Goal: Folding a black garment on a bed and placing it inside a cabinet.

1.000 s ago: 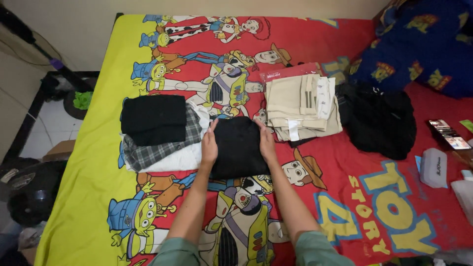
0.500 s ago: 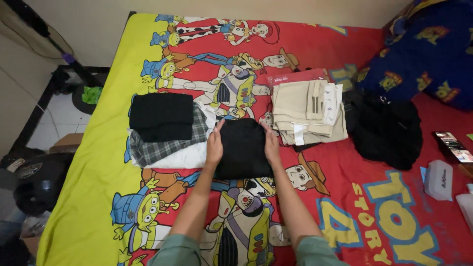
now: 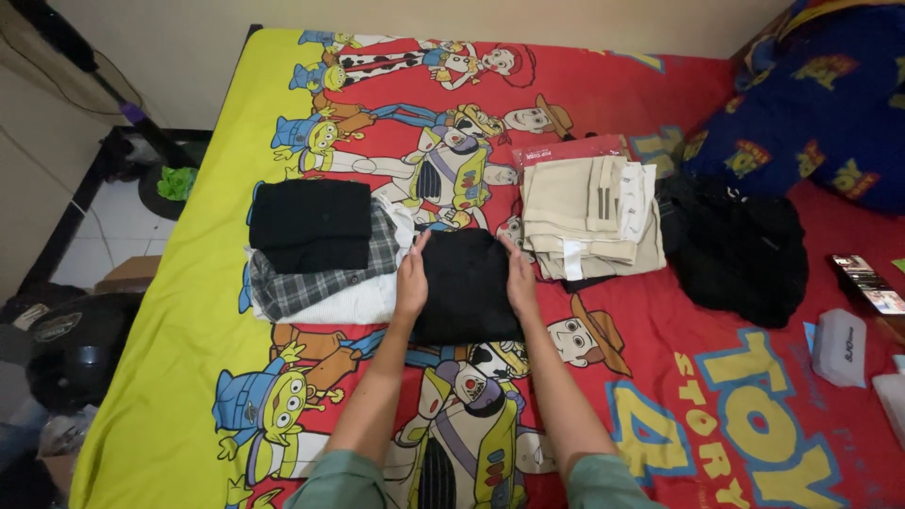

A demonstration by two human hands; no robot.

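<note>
Both hands lie flat w/ fingers straight, not gripping: left hand (image 3: 410, 280) and right hand (image 3: 519, 276) press the two sides of a folded black garment (image 3: 466, 286) on the cartoon bedsheet (image 3: 189, 311). Just left sits a stack of folded clothes (image 3: 316, 250) (black on top). Right, folded beige trousers (image 3: 587, 217), then a black heap (image 3: 740, 250).

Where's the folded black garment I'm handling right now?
In the head view, the folded black garment lies mid-bed between the left hand and right hand, with the stack of folded clothes on its left and the beige folded pile on its right.
</note>
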